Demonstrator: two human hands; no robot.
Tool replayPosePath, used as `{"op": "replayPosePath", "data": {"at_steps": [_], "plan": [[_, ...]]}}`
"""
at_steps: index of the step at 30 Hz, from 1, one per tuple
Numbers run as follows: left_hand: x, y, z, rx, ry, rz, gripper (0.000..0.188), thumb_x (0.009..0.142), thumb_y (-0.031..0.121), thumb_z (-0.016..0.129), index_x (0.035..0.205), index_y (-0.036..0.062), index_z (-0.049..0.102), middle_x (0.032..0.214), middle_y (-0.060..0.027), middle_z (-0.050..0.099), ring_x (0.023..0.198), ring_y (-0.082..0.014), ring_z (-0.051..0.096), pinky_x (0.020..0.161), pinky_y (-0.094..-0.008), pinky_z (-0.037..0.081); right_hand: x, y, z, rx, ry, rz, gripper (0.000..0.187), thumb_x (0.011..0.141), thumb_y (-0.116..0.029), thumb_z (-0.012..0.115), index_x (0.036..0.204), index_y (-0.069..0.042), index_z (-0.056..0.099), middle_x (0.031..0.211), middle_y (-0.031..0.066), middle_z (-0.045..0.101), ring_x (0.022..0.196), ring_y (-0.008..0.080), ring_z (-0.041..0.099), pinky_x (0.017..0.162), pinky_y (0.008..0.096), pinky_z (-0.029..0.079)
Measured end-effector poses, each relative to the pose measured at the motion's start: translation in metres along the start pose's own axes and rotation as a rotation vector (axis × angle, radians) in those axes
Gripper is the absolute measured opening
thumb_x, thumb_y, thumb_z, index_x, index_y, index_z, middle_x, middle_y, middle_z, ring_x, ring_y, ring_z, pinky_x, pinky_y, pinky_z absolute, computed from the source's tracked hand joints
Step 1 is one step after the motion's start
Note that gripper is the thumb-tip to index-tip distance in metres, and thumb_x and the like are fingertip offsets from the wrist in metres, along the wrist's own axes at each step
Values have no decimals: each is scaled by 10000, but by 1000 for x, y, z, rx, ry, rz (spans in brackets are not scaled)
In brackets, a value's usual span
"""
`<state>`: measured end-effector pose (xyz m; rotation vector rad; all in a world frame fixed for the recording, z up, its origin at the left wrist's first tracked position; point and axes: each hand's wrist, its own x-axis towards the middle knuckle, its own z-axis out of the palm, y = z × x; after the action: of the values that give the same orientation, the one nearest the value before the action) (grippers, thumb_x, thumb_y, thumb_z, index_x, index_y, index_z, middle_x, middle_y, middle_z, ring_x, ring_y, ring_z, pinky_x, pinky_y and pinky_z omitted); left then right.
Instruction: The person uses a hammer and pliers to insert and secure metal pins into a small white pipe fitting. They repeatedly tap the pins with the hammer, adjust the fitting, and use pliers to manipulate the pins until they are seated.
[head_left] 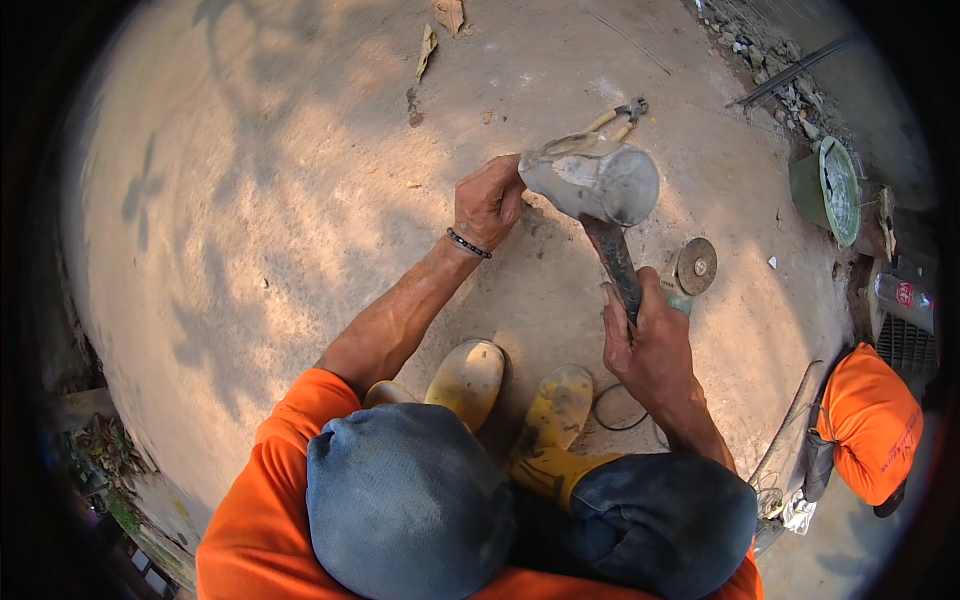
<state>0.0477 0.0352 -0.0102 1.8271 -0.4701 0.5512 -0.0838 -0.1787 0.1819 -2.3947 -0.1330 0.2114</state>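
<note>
Bare concrete floor (300, 200), outdoors, dappled shade, rubble at far edge. Left hand (487, 203) fingers grip grey metal piece (592, 180); right hand (650, 345) fingers wrapped round its handle (615, 260). Green bucket (825, 190) right; grinder disc (696, 266) nearby.

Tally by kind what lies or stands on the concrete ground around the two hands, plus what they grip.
Hammer, dusty grey metal head on dark handle, gripped by left hand and right hand: 1
Yellow rubber boots: 2
Angle grinder with round disc: 1
Green bucket: 1
Pliers with pale handles: 1
Total: 6
</note>
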Motion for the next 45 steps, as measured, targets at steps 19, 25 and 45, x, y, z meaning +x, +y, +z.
{"op": "replayPosePath", "data": {"at_steps": [19, 25, 45], "plan": [[0, 10, -3, 8, -63, -51, 311, 920, -120, 705, 1190, 32, 733, 997, -138, 772, 863, -258, 784, 733, -356, 614, 3, -2, -14, -88, -90, 47, 221, 1080, -94, 679, 1146, 67, 543, 645, 270, 645, 613, 439, 744, 533, 478, 544], [0, 13, -4, -9, -64, -20, 320, 914, -129, 665, 1185, 27, 730, 991, -148, 777, 859, -283, 788, 736, -363, 617, 3, -1, -16, 26, -60, 152, 259, 1077, -113, 694, 1163, 79, 544, 650, 280, 647, 628, 461, 745, 530, 488, 527], [2, 14, -10, 43, -92, -72, 195, 926, -62, 728, 1096, 33, 707, 922, -119, 753, 796, -245, 759, 714, -345, 601, 7, 2, -25, -26, -116, 78, 269, 1083, -124, 683, 1160, 91, 541, 651, 279, 652, 598, 433, 738, 529, 489, 532]]}}
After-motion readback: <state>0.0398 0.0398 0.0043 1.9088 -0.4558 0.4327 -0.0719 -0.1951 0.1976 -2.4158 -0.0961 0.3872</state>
